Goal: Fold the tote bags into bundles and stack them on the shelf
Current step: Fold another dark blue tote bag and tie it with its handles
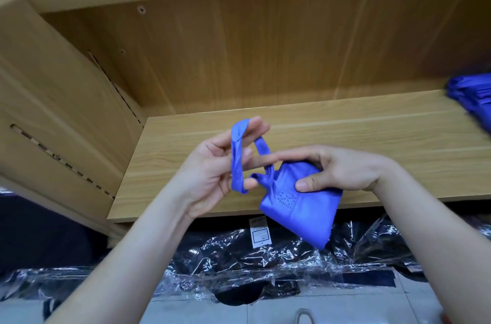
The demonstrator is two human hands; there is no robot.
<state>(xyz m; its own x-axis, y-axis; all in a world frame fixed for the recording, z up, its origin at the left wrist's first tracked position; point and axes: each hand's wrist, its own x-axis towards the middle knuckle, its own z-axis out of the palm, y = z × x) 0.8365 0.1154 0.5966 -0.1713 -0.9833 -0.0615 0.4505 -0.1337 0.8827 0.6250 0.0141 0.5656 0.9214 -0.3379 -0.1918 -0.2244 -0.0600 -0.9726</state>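
Tan cardboard box (53,111) standing at far left, beside the light wooden shelf board (358,137). Left hand (212,172) holding the blue fabric handle loop (237,161), fingers curling round the strap and keeping it taut. Loop running down to a knot on the folded blue tote bag bundle (303,207). Bundle being held at the shelf's front edge (touching the board or not, cannot tell), above dark packages in clear plastic wrap (239,257). Right hand (337,169) gripping the bundle, thumb pressing its face, index finger reaching toward the knot. Blurred pile of blue bags (473,100) lying on the shelf, far right.
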